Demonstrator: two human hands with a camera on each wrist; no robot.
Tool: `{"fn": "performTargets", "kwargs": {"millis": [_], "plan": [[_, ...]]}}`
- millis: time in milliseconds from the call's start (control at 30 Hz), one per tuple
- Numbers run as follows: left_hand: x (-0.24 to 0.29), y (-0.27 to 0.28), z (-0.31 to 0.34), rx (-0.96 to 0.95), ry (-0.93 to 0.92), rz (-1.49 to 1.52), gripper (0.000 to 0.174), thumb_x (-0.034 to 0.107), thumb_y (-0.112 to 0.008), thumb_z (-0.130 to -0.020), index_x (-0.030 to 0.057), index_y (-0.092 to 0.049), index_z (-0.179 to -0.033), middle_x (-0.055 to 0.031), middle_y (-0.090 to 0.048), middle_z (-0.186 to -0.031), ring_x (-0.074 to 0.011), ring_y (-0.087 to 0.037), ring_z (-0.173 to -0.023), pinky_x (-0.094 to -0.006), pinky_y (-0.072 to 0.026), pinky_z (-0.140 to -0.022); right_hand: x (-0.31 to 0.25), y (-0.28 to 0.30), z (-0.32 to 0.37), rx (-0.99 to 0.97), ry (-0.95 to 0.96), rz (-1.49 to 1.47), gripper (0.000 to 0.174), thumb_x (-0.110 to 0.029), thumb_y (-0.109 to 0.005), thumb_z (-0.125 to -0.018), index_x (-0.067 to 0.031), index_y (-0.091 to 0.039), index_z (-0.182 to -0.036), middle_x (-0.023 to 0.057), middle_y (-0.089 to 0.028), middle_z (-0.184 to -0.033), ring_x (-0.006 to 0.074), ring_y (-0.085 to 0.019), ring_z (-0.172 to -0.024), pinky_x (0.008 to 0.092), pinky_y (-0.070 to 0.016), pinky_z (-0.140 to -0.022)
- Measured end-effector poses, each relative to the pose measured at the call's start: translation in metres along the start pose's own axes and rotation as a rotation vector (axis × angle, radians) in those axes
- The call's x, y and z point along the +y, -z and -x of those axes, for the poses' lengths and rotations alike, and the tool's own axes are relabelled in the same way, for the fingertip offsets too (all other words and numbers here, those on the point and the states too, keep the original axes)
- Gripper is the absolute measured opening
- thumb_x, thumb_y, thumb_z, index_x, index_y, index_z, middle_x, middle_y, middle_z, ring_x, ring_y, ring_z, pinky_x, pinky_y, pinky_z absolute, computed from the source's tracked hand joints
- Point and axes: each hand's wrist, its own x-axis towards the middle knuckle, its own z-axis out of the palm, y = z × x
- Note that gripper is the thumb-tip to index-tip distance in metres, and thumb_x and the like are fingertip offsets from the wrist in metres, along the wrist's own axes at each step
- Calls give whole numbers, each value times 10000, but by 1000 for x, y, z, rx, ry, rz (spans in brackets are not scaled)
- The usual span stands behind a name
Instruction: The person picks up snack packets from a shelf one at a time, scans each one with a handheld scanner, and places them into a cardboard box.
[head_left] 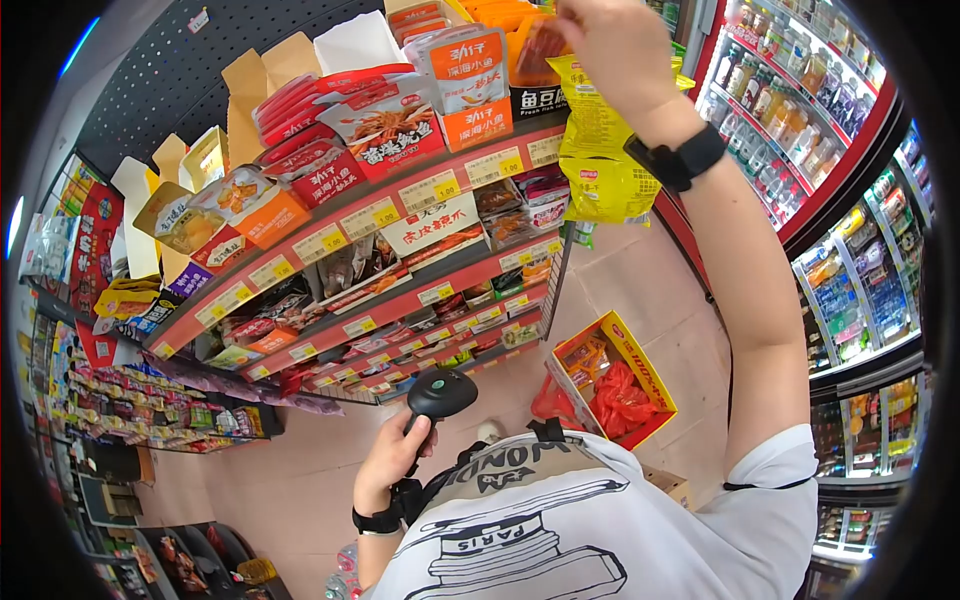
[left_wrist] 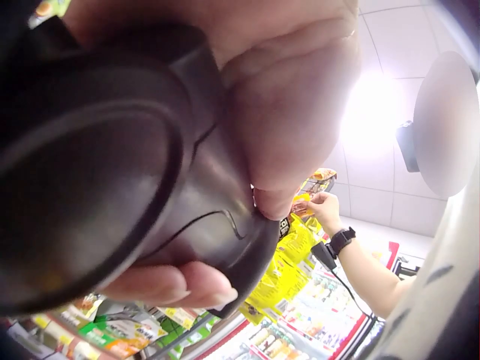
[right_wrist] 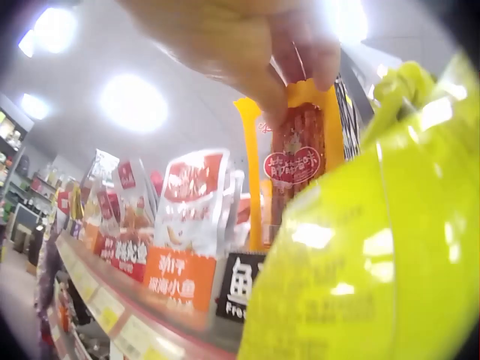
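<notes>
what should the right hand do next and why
Perhaps lift the orange-edged snack packet straight up a little: the right hand pinches its top edge, and a yellow bag overlaps its lower part in the right wrist view. The left hand holds a black handheld scanner, so scanning might follow.

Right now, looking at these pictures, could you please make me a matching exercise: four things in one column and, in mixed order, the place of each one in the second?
Things:
1. Scanner
2. Box
3. Packet
4. Yellow bags

Places:
A. At the end of the shelf
B. Pinched in the right hand
C. Held in the left hand
D. On the floor

Right pairs: 1-C; 2-D; 3-B; 4-A
</notes>
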Motion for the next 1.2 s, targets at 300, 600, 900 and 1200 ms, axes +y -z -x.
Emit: {"fn": "performTargets", "kwargs": {"millis": [300,600,900,1200], "plan": [[3,-4,-6,-5,15,-2,277,288,-502,-917,14,-537,-925,-19,-546,-719,-84,-494,-614,-221,-418,-566,20,81,33,-16,-431,-515,249,-60,-547,-848,5,-532,-1088,103,-642,-871,129,-593,-657,233,-463,-573],[10,-8,-15,-41,1,-7,276,290,-510,-912,15,-531,-923,-18,-544,-723,-83,-500,-626,-225,-425,-577,-48,53,228,-639,-1214,-1203,235,-102,-533,-886,19,-549,-1086,54,-640,-868,68,-582,-646,186,-458,-492],[17,-15,-18,-90,12,-72,292,314,-526,-899,23,-529,-913,-9,-537,-721,-80,-494,-627,-223,-425,-587,-93,41,308,-854,-1408,-1187,202,-108,-511,-896,32,-575,-1027,66,-636,-809,87,-579,-613,224,-470,-456],[18,-21,-20,-147,-12,-128,306,329,-544,-887,24,-534,-866,-13,-545,-703,-85,-510,-623,-232,-437,-581,-108,46,295,-942,-1347,-1215,199,-119,-527,-891,23,-584,-1018,58,-621,-774,85,-558,-575,214,-460,-468]]}}
